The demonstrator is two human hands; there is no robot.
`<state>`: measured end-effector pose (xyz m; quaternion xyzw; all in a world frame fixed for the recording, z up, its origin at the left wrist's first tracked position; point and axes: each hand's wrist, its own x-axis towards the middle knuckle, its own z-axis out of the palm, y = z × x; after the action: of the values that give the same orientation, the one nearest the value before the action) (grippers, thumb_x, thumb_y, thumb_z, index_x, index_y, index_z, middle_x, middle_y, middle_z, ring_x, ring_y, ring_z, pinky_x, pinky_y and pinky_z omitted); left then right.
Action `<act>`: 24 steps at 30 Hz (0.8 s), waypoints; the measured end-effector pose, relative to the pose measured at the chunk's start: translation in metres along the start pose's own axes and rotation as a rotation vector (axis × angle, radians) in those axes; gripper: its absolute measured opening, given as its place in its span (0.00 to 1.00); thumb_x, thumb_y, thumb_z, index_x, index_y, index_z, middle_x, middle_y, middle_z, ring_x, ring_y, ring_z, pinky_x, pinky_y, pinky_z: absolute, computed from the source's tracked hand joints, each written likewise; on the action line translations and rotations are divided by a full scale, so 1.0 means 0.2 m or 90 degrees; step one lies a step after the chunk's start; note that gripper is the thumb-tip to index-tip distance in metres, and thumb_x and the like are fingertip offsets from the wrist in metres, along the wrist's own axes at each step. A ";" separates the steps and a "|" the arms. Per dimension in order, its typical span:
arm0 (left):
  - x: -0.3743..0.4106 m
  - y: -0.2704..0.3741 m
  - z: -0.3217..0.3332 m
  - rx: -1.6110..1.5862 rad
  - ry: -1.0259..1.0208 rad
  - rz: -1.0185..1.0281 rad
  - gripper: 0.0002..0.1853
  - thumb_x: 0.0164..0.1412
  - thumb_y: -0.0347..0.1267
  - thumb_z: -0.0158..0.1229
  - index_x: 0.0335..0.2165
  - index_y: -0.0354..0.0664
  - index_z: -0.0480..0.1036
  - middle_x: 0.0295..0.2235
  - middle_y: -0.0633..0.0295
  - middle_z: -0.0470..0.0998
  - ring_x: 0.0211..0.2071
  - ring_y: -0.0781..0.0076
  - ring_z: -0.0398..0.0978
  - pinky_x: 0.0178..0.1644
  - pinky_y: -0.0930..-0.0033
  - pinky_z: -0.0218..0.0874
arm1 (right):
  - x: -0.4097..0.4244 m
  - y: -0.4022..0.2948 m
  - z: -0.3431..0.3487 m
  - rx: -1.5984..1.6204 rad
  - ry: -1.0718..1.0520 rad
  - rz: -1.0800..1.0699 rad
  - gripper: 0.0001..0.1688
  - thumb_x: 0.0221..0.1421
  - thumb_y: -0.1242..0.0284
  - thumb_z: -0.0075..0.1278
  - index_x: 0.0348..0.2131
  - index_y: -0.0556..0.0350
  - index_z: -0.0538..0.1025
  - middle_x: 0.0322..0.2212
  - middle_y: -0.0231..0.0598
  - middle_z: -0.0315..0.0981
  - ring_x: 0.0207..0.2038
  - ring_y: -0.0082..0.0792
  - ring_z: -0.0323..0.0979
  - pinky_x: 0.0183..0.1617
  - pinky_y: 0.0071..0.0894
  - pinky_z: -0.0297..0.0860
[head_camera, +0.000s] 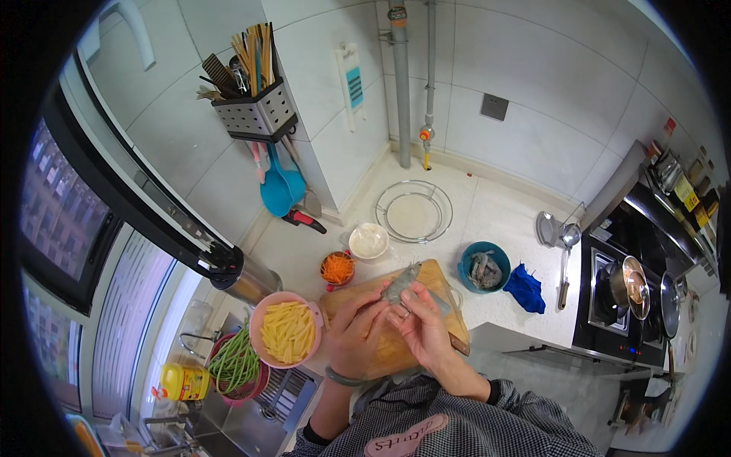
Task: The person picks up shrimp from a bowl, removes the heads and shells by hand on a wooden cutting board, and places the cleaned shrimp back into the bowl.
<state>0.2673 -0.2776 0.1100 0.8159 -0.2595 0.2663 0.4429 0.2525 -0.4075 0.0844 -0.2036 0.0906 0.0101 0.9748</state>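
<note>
A raw grey shrimp (pixel 403 283) is held between my left hand (pixel 355 337) and my right hand (pixel 421 327), above a wooden cutting board (pixel 391 357). The fingers of both hands pinch its shell. Partly behind my right hand, a knife with a brown wooden handle (pixel 460 345) lies on the board. More shrimp (pixel 484 271) sit in a teal bowl (pixel 465 267) right of the board, beside a crumpled blue bag (pixel 525 289). Shredded carrot (pixel 337 268) fills a small red bowl at the board's upper left, near a white bowl (pixel 368 240).
Left of the board, a pink colander (pixel 312 343) holds yellow strips, above green beans (pixel 234 363) in a basket by the sink (pixel 248 425). A wire ring stand (pixel 414 211) is near the wall. On the right are a ladle (pixel 565 268) and a stove with pots (pixel 625 285).
</note>
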 end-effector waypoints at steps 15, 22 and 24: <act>-0.02 0.01 0.07 -0.100 0.064 -0.277 0.09 0.46 0.28 0.68 0.29 0.37 0.78 0.29 0.62 0.76 0.26 0.76 0.73 0.30 0.76 0.65 | -0.02 0.06 0.03 0.086 -0.004 -0.080 0.11 0.58 0.81 0.47 0.40 0.49 0.66 0.34 0.32 0.72 0.39 0.25 0.71 0.46 0.26 0.70; -0.03 -0.03 0.08 -0.313 0.086 -0.360 0.08 0.53 0.25 0.64 0.32 0.32 0.77 0.30 0.63 0.77 0.28 0.82 0.73 0.31 0.82 0.65 | -0.04 0.00 0.10 0.043 0.028 -0.038 0.12 0.55 0.78 0.51 0.40 0.51 0.68 0.38 0.37 0.72 0.44 0.32 0.71 0.52 0.35 0.68; -0.02 -0.03 0.08 -0.319 0.075 -0.348 0.07 0.53 0.25 0.63 0.32 0.31 0.76 0.30 0.63 0.77 0.28 0.82 0.73 0.32 0.81 0.66 | -0.02 0.01 0.03 0.054 0.026 -0.028 0.10 0.55 0.77 0.51 0.38 0.52 0.68 0.37 0.36 0.72 0.43 0.32 0.71 0.52 0.37 0.68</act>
<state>0.2710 -0.2875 0.0963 0.7048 -0.0635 0.1130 0.6975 0.2504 -0.4020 0.0899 -0.1642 0.1065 -0.0190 0.9805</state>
